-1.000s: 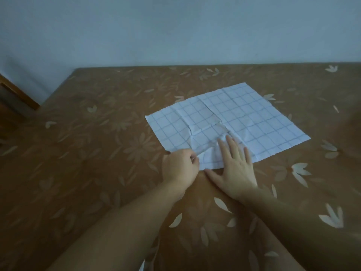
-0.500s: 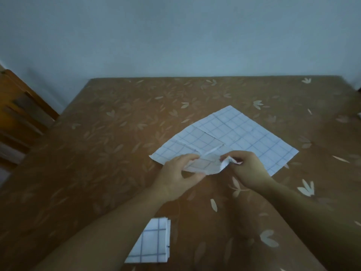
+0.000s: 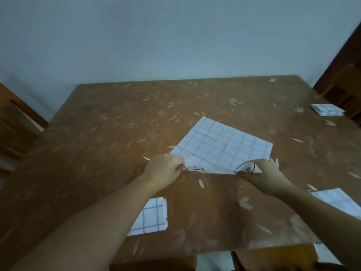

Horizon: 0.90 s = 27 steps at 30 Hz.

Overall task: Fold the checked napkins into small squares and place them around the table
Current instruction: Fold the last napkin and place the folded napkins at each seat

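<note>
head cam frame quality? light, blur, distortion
Head view: dim, flat bluish light, no glare, shadows faint; napkin grid lines soft, near edge smeared at both hands; wide-angle bending toward the table corners; forearms fill the foreground.

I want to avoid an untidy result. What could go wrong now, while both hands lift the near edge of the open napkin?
1. The left hand and right hand pinch the open napkin at bunched corners, so the fold may come out crooked.
2. The far part lies loose on the table, so it could slide.
3. The left forearm hangs over a folded napkin and might disturb it.
</note>
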Each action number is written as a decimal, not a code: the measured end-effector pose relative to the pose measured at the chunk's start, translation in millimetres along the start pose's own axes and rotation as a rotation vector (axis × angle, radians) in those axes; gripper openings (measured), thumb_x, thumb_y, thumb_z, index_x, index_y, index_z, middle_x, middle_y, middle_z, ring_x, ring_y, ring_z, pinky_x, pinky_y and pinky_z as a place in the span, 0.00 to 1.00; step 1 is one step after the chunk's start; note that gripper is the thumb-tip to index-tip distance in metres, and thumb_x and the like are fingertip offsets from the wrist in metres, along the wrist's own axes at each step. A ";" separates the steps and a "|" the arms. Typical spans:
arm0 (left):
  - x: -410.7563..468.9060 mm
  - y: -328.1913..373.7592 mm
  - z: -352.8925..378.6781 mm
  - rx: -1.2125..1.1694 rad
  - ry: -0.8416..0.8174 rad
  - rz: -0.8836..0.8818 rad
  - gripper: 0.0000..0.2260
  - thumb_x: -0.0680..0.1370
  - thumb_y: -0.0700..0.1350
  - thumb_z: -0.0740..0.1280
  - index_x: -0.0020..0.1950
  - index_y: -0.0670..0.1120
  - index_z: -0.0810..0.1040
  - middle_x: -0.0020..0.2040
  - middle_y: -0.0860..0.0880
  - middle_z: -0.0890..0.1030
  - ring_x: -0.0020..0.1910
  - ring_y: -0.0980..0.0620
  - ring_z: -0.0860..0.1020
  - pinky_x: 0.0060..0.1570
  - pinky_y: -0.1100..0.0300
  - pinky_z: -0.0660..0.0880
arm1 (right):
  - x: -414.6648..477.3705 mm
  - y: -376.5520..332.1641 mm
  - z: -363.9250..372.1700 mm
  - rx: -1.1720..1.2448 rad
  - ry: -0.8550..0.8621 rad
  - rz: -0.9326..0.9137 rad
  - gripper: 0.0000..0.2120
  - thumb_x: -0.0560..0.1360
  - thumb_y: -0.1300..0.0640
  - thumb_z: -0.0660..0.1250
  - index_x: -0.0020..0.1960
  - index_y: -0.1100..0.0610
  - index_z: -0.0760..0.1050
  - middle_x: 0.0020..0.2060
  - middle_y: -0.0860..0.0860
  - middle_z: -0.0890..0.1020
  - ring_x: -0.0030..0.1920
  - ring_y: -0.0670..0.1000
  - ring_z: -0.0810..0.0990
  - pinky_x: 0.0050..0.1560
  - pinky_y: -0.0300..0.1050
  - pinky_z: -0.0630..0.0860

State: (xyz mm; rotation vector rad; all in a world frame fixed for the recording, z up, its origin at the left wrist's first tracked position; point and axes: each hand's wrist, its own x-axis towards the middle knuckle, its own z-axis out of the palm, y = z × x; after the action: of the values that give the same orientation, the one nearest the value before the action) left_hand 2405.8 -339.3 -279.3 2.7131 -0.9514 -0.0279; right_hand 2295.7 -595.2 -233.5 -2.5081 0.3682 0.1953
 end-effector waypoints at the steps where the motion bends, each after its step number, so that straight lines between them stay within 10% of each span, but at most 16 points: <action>1: -3.6 -1.2 0.8 0.013 -0.023 0.018 0.07 0.78 0.46 0.64 0.49 0.51 0.82 0.44 0.50 0.83 0.46 0.45 0.80 0.38 0.56 0.70 | -1.1 6.6 2.8 0.029 -0.004 0.014 0.07 0.77 0.57 0.69 0.41 0.57 0.83 0.41 0.50 0.84 0.38 0.49 0.75 0.56 0.52 0.66; 4: -14.3 3.4 -0.5 0.040 -0.106 0.076 0.09 0.79 0.46 0.61 0.50 0.50 0.81 0.47 0.51 0.82 0.48 0.47 0.79 0.38 0.58 0.66 | 0.9 28.3 9.1 -0.021 -0.196 0.021 0.05 0.72 0.55 0.74 0.48 0.53 0.84 0.50 0.51 0.84 0.51 0.51 0.81 0.57 0.51 0.74; 12: -32.5 40.7 20.5 0.078 -0.375 0.194 0.10 0.78 0.44 0.61 0.37 0.49 0.68 0.36 0.52 0.71 0.38 0.50 0.71 0.35 0.58 0.64 | 6.1 48.3 8.9 -0.357 -0.900 0.132 0.36 0.67 0.34 0.72 0.72 0.40 0.65 0.71 0.43 0.68 0.72 0.52 0.67 0.71 0.51 0.66; 17: -34.7 59.9 47.0 0.003 -0.460 0.188 0.06 0.76 0.44 0.63 0.46 0.51 0.80 0.44 0.53 0.80 0.47 0.50 0.78 0.41 0.58 0.69 | 18.2 47.7 -0.6 0.118 -1.084 0.179 0.38 0.69 0.29 0.64 0.71 0.50 0.69 0.69 0.44 0.72 0.70 0.48 0.70 0.71 0.46 0.68; 22: -24.8 72.1 63.0 -0.058 -0.639 0.186 0.09 0.75 0.52 0.68 0.54 0.54 0.79 0.46 0.57 0.76 0.49 0.52 0.76 0.42 0.59 0.68 | 46.1 64.9 35.0 -0.286 -0.412 0.122 0.18 0.76 0.35 0.62 0.53 0.47 0.77 0.53 0.47 0.80 0.53 0.49 0.76 0.65 0.52 0.68; 27: -1.8 74.4 59.1 -0.216 -0.873 -0.011 0.32 0.67 0.72 0.66 0.65 0.56 0.74 0.57 0.55 0.77 0.52 0.55 0.75 0.55 0.54 0.75 | 58.0 87.8 62.7 -0.339 0.007 -0.033 0.24 0.78 0.44 0.63 0.72 0.48 0.67 0.66 0.50 0.72 0.66 0.54 0.71 0.66 0.52 0.65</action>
State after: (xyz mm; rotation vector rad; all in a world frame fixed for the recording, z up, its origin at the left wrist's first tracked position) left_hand 2352.8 -408.2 -317.5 2.4720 -1.0337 -1.3123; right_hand 2320.5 -640.8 -344.4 -2.8466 0.3186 0.2535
